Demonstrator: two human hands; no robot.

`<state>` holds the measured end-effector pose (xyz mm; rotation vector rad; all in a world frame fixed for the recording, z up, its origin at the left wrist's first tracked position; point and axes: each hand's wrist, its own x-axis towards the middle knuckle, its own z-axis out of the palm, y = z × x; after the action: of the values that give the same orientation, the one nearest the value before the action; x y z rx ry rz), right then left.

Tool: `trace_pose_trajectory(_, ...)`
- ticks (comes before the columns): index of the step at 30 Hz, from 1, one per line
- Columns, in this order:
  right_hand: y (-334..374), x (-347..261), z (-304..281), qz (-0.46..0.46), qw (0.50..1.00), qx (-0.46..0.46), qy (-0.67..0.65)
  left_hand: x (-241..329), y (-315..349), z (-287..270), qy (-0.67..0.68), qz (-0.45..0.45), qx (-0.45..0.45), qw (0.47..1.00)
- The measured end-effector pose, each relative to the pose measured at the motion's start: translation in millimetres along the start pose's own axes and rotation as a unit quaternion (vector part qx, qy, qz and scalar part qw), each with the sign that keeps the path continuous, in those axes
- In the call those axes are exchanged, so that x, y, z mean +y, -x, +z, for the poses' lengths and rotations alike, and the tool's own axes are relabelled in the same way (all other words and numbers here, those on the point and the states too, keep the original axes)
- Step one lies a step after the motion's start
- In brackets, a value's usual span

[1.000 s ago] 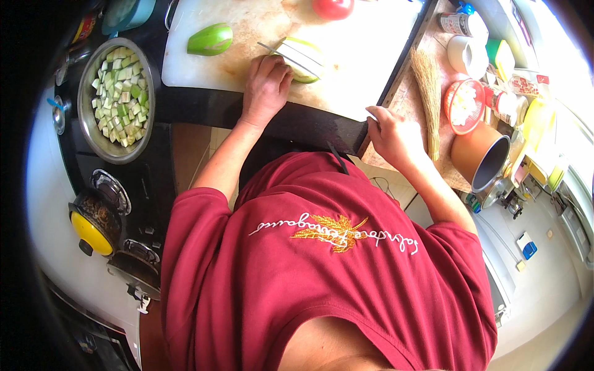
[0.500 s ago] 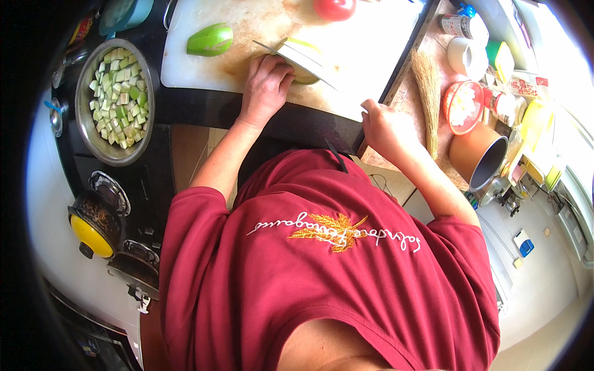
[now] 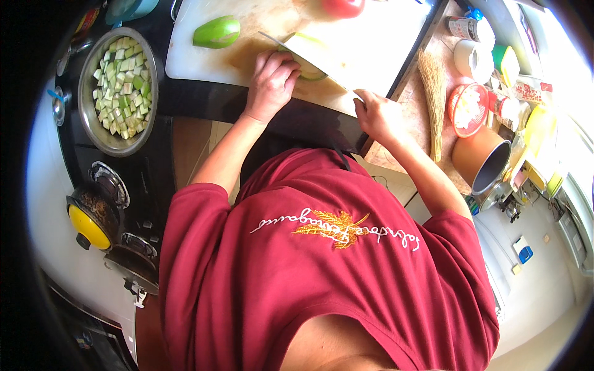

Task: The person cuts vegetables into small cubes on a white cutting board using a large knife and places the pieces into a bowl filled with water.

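Observation:
On the white cutting board, my left hand is closed with bent fingers on a cut piece of green eggplant, close to the knife. My right hand grips the handle of a knife, whose blade lies across the eggplant, its tip toward the upper left. Pale flesh with a green rim shows on the blade's far side. Another green eggplant piece rests at the board's left, skin up. A red tomato sits at the far edge, partly out of view.
A metal bowl of diced eggplant stands at left. Below it are stove burners and a yellow-and-black lid. To the right are a straw brush, a red strainer basket, a brown pot and several jars.
My right hand has moved slightly left and up with the knife, and the blade sits at a steeper angle. My left hand stays on the eggplant. The whole view has shifted a little.

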<state>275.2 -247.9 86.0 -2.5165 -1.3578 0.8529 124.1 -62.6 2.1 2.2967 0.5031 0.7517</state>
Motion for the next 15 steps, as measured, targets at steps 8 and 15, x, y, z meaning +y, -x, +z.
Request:
trace_pose_trajectory(8,12,-9,-19,-0.01,0.999,0.018,-0.035,15,5,-10,-0.008,-0.01,-0.014,1.0)
trace_pose_trajectory(15,35,-15,-34,-0.013,0.999,0.0,-0.04,26,24,-11,0.008,-0.024,-0.036,0.999)
